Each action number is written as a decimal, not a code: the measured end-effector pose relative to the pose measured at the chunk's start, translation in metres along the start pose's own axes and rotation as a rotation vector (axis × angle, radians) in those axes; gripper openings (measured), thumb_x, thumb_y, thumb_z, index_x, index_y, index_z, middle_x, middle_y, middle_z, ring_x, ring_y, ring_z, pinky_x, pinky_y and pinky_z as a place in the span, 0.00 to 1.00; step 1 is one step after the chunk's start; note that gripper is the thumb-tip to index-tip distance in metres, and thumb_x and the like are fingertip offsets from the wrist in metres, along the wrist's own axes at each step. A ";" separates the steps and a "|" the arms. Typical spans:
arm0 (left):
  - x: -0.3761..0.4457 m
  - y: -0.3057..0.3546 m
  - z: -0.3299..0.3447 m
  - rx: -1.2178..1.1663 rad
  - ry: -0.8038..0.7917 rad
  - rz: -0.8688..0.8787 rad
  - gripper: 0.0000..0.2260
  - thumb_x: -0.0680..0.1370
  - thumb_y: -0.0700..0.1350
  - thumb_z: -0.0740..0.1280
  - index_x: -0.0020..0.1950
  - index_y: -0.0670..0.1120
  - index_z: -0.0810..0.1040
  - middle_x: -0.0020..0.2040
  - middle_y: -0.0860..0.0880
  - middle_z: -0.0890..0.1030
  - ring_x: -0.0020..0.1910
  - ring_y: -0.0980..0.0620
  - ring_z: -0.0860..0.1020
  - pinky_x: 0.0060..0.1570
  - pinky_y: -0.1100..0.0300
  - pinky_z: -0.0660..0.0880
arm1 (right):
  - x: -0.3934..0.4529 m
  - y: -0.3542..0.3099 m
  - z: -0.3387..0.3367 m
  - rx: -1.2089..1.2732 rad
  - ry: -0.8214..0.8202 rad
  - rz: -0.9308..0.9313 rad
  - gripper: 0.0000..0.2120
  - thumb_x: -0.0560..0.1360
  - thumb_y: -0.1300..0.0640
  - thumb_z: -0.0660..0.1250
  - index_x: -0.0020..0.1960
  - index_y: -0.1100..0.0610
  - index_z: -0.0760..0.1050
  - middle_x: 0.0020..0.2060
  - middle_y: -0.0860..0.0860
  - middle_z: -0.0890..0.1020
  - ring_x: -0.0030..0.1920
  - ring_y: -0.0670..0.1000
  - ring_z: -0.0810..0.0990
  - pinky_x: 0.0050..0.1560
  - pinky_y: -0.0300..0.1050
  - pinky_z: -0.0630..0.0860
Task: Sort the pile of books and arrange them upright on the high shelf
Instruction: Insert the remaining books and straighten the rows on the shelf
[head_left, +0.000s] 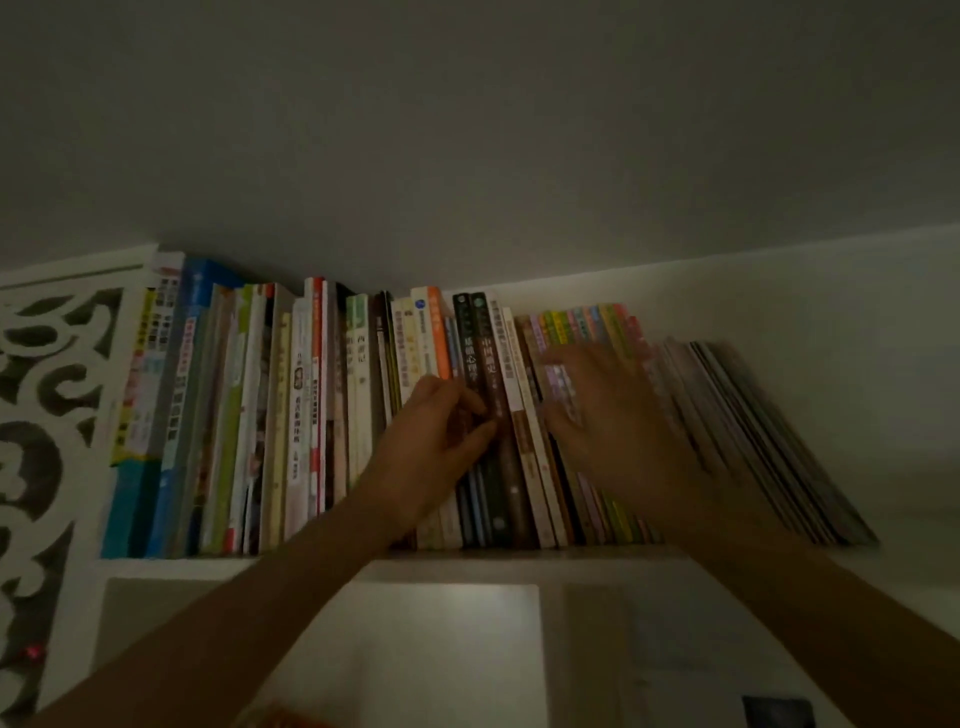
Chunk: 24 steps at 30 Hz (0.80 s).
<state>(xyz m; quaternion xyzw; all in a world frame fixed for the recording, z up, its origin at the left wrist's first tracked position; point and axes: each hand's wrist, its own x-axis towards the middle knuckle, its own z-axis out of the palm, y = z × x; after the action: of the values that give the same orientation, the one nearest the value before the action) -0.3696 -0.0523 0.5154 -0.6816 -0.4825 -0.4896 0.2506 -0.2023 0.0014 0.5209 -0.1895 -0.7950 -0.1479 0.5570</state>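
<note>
The room was dim, and one long row of books (311, 415) stood on the high shelf (519, 564), close under the ceiling. There were too many books to count, and some were blurry. The books on the left stood up straight, starting with a blue book (171, 415) next to the white carved side panel (47, 415). The books on the far right were thin ones (753, 441) and they leaned over to the left. In the middle stood two dark books (480, 364) side by side, with white writing down their backs. An orange book (439, 338) stood just left of them. Two bare hands reached up to the row. The left hand (436, 441) was at the two dark books, with its fingers (467, 402) curled, and its thumb and fingers pinched the back edge of the dark books. The right hand (608, 415) lay flat on a bunch of thin books with bright backs (582, 325), just right of the dark ones. Its fingers (561, 358) were straight and a little spread, pressing on the books. That hand was blurry. Below the shelf there was a pale flat board (441, 649), and one small dark thing (776, 712) sat near the bottom right corner.
</note>
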 end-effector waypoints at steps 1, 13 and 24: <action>0.007 -0.005 -0.010 0.010 0.002 0.030 0.03 0.77 0.46 0.64 0.50 0.52 0.72 0.50 0.57 0.69 0.47 0.60 0.73 0.42 0.72 0.71 | 0.014 -0.004 0.005 0.032 0.028 0.013 0.14 0.78 0.60 0.62 0.63 0.56 0.69 0.59 0.52 0.73 0.55 0.45 0.69 0.50 0.36 0.62; 0.040 -0.064 -0.043 0.238 0.247 0.058 0.26 0.73 0.53 0.69 0.68 0.47 0.68 0.69 0.45 0.64 0.67 0.50 0.62 0.62 0.61 0.57 | 0.086 0.000 0.011 0.078 -0.117 0.154 0.20 0.78 0.57 0.63 0.69 0.51 0.66 0.65 0.56 0.66 0.60 0.54 0.74 0.65 0.56 0.71; 0.078 -0.030 -0.025 0.431 0.201 0.037 0.24 0.76 0.46 0.65 0.72 0.51 0.64 0.76 0.44 0.51 0.75 0.44 0.49 0.72 0.48 0.50 | 0.099 -0.002 0.035 -0.329 -0.072 0.038 0.37 0.71 0.33 0.61 0.75 0.41 0.49 0.64 0.54 0.68 0.65 0.55 0.63 0.68 0.54 0.59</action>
<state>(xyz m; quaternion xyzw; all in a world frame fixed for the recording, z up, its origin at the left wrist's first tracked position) -0.4027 -0.0281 0.5923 -0.5691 -0.5359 -0.4359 0.4461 -0.2630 0.0290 0.6019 -0.2983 -0.7757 -0.2584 0.4924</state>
